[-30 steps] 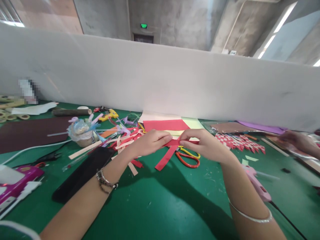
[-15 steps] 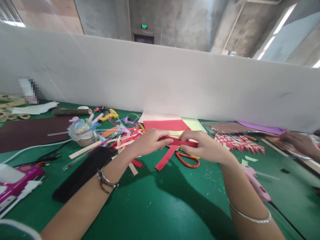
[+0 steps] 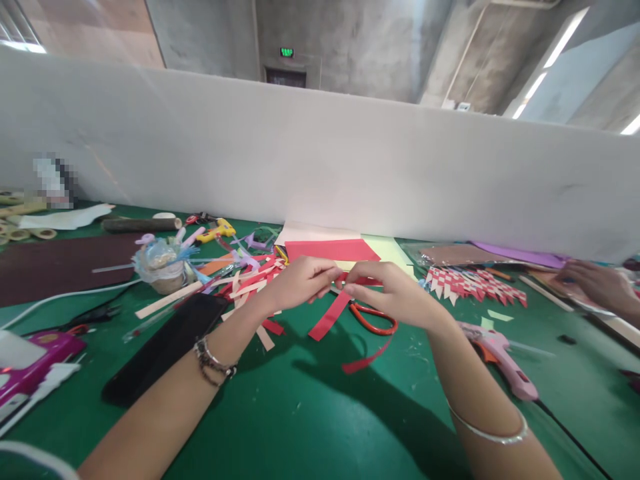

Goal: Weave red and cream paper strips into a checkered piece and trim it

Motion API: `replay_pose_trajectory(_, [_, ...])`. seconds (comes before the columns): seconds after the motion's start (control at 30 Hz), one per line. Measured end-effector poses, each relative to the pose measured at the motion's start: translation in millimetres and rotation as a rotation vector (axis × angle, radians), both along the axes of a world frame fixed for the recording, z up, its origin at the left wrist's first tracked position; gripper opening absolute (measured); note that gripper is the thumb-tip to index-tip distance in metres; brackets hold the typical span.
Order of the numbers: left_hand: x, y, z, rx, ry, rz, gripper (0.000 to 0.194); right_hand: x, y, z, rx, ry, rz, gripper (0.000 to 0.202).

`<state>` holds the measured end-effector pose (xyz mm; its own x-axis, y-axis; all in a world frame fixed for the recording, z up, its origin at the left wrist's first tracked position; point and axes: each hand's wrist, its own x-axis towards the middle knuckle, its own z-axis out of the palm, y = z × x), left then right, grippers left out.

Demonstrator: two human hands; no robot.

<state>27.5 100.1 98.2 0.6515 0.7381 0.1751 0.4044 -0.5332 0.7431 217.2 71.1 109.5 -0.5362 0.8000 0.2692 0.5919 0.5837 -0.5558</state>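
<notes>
Near the middle of the green table, my left hand (image 3: 305,280) pinches red paper strip at its fingertips. My right hand (image 3: 383,288) is closed on the red strip too, its fingertips close to the left ones. One red strip end (image 3: 330,319) slants down to the left between the hands, while another curling end (image 3: 367,362) hangs below my right hand. Just beneath the right hand lie scissors with orange handles (image 3: 373,320), their blades hidden. Behind the hands rests a sheet of red paper (image 3: 330,250).
Loose strips (image 3: 255,287), a black phone-like object (image 3: 165,350) and a wrapped jar (image 3: 163,263) lie left. To the right are a woven red-and-white piece (image 3: 475,283), a pink glue gun (image 3: 505,360) and another person's hand (image 3: 595,280). A white partition (image 3: 320,153) stands behind.
My right hand has shifted slightly left, nearer my left hand. A curling red strip end now hangs below it, where before the strip was held stretched between both hands.
</notes>
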Motion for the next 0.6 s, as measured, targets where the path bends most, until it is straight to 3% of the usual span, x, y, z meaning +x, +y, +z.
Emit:
replay_pose_trajectory(0.23, [-2, 6, -1.4, 0.051, 0.029, 0.079, 0.037, 1, 4, -5.2, 0.009, -0.030, 0.004, 0.015])
replay_pose_trajectory(0.33, [-3, 11, -6.8, 0.001, -0.031, 0.078, 0.033, 4, 6, -5.6, 0.054, 0.055, -0.084, 0.020])
replay_pose_trajectory(0.37, [-1, 11, -10.1, -0.051, -0.064, 0.047, 0.033, 4, 6, -5.5, 0.080, 0.115, -0.131, 0.021])
replay_pose_trajectory(0.5, [18, 0, -24.5, -0.268, -0.096, -0.173, 0.065, 2, 5, -5.1, 0.133, 0.384, -0.189, 0.025])
replay_pose_trajectory(0.6, [32, -13, -27.6, -0.334, -0.072, -0.325, 0.053, 3, 5, -4.5, 0.176, 0.503, -0.211, 0.023])
